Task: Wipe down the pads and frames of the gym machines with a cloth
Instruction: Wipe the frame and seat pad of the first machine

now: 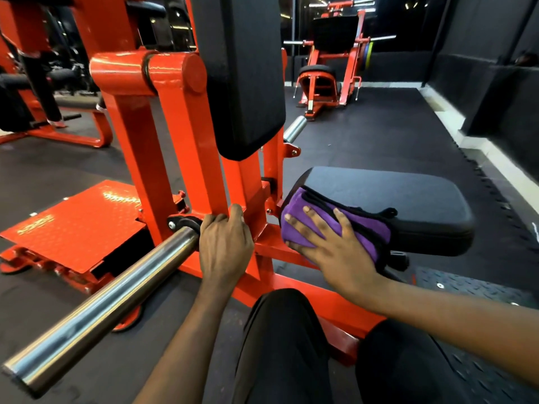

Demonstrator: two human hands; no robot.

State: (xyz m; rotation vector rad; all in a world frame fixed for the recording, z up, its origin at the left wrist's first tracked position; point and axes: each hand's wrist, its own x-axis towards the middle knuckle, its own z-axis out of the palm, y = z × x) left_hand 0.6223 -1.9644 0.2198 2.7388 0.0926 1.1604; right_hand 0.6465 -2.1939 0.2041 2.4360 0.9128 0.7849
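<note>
Right hand [329, 243] spread flat, fingers splayed wide, pressing a cloth [338, 225] onto the near end of the black seat pad [408, 199] at about four o'clock; left hand [224, 240] curled closed around the orange frame [163, 135] near centre, just beside the inner end of a steel bar [110, 298] running out toward eight o'clock. Cloth purple with black edging, folded thick, draped over the pad's rounded corner, directly under the right palm and well apart from the left.

Black rubber floor [379, 132], colored weight plates [369, 55] far back, dark wall [481, 39]
</note>
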